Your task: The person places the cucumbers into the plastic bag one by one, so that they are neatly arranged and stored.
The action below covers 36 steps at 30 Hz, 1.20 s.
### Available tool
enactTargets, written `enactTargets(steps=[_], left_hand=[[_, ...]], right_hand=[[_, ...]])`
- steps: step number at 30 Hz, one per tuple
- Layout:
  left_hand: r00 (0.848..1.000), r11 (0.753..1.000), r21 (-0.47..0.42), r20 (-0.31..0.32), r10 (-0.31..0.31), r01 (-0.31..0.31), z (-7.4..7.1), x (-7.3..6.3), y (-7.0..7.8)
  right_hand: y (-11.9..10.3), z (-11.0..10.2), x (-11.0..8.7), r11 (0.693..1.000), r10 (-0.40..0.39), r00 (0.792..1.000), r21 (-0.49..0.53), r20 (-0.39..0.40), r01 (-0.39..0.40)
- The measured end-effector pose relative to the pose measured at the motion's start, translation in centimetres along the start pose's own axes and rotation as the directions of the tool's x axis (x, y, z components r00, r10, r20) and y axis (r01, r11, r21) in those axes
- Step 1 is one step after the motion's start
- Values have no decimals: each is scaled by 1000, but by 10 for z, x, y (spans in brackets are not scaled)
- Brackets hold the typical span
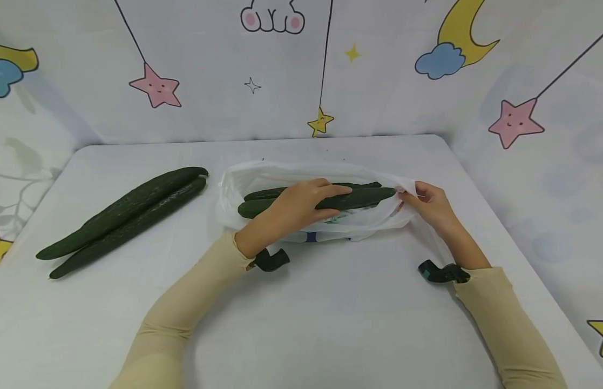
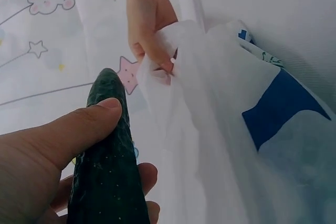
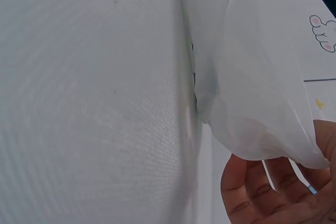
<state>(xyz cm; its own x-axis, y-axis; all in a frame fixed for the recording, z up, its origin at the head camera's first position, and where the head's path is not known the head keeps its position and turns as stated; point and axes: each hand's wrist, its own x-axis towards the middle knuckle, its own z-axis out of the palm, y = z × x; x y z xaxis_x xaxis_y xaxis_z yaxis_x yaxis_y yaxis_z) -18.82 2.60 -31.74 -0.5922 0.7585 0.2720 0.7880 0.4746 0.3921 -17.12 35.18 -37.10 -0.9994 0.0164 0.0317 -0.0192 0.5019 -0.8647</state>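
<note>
My left hand (image 1: 298, 202) grips a long dark green cucumber (image 1: 359, 199), thumb on one side and fingers round the other in the left wrist view. The cucumber (image 2: 107, 177) lies level over the open mouth of a white plastic bag (image 1: 379, 224). Behind it, a second cucumber (image 1: 264, 193) is seen within the bag's opening, partly hidden by the hand. At the bag's right end, my right hand (image 1: 436, 208) pinches the rim between thumb and fingers. The right wrist view shows the thin plastic bag (image 3: 257, 87) stretching from the fingers of that hand (image 3: 278, 192).
Two more long cucumbers (image 1: 121, 210) lie side by side, slanting, on the left of the white table (image 1: 330, 313). A printed cloth wall (image 1: 209, 65) with stars and moons stands behind the table. Dark wrist-camera mounts (image 1: 272, 260) sit below both hands.
</note>
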Motion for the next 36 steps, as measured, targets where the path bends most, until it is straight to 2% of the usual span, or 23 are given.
enactTargets(steps=[7,13,24,30,36], left_hand=[[1000,1000,-8,-21,21,-21,9,4,-5],[1000,1000,-16,2,19,-19,10,7,-5],[997,996,-65,49,-56,59,20,8,-15],[989,996,-18,116,-90,93,29,12,-22],[986,996,27,146,-84,81,37,15,-25]], right_hand=[[-1,2,-1,1000,8,1000,-5,2,-8],[-1,2,-2,1000,-12,1000,-10,-9,12],[-2,2,-1,1000,19,1000,-7,0,-19],[-1,0,0,999,31,1000,-16,4,-31],[-1,0,0,999,37,999,-19,-6,-37]])
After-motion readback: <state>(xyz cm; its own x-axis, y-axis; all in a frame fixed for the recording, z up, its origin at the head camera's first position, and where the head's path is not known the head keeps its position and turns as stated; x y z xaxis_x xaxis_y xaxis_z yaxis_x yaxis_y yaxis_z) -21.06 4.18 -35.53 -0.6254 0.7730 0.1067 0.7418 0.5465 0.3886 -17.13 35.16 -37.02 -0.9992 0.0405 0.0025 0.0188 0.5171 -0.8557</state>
